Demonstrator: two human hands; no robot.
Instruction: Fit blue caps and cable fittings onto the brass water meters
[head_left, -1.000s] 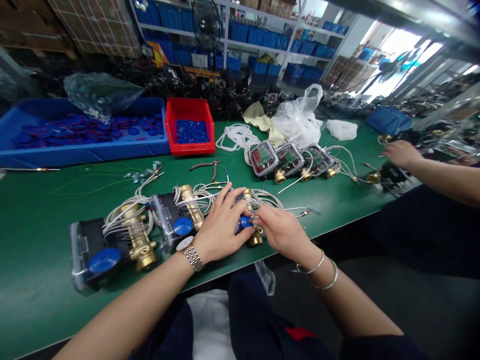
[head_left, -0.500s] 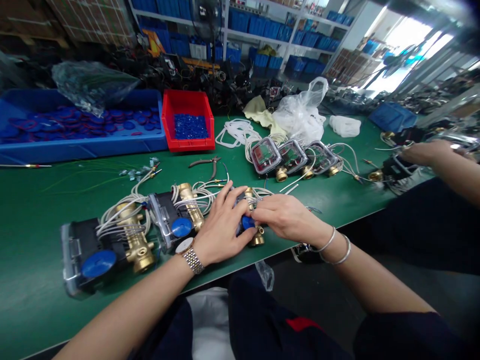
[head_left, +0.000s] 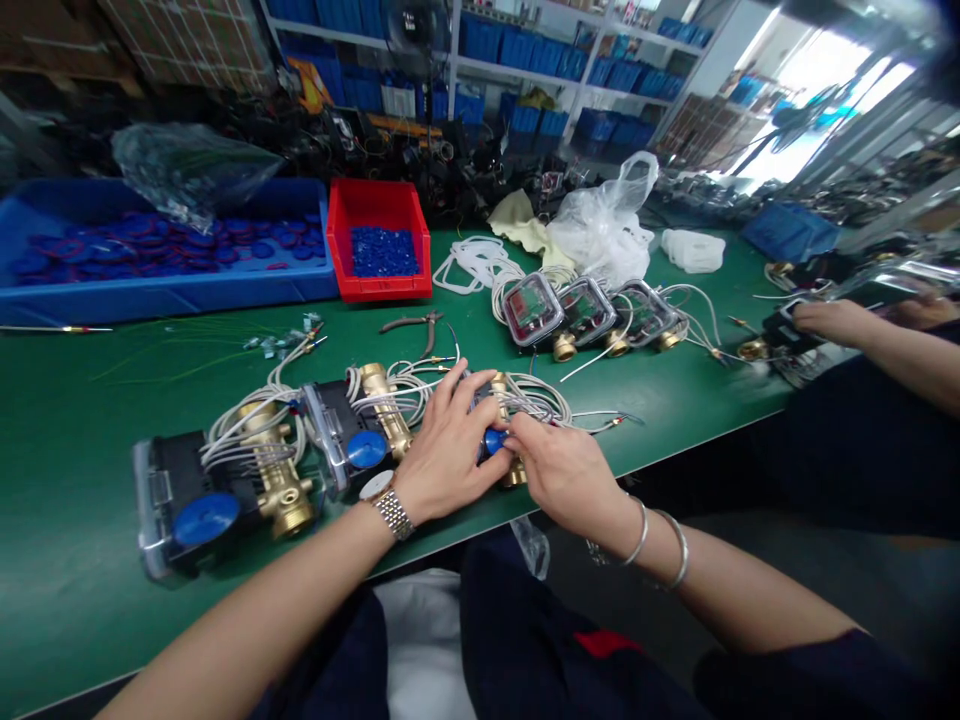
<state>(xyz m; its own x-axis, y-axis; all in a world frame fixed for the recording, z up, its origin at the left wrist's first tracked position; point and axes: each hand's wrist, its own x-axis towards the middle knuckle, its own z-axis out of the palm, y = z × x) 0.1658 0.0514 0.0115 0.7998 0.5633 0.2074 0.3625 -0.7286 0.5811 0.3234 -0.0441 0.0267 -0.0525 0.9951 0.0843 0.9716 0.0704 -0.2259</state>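
Observation:
My left hand (head_left: 450,440) is wrapped over a meter with a brass pipe body (head_left: 514,472), holding it on the green bench near the front edge. A blue round cap (head_left: 493,441) of this meter shows between the left thumb and fingers; most of its housing is hidden. My right hand (head_left: 564,468) is closed, its fingertips pinched together at the cap's right edge; what they grip is hidden. Coiled grey cables (head_left: 544,395) lie just behind. To the left rest two similar meters, one beside my left hand (head_left: 367,449) and another farther left (head_left: 206,518).
Behind are cutting pliers (head_left: 411,322), small clear seals (head_left: 270,346), a red bin (head_left: 379,293) of small blue parts and a blue tray (head_left: 165,302) of blue discs. More meters (head_left: 534,308) stand back right. A co-worker's hand (head_left: 840,322) works at the right.
My right hand has turned and shifted slightly down, uncovering the cables behind it. My left hand stays on the meter. The co-worker's hand has moved slightly.

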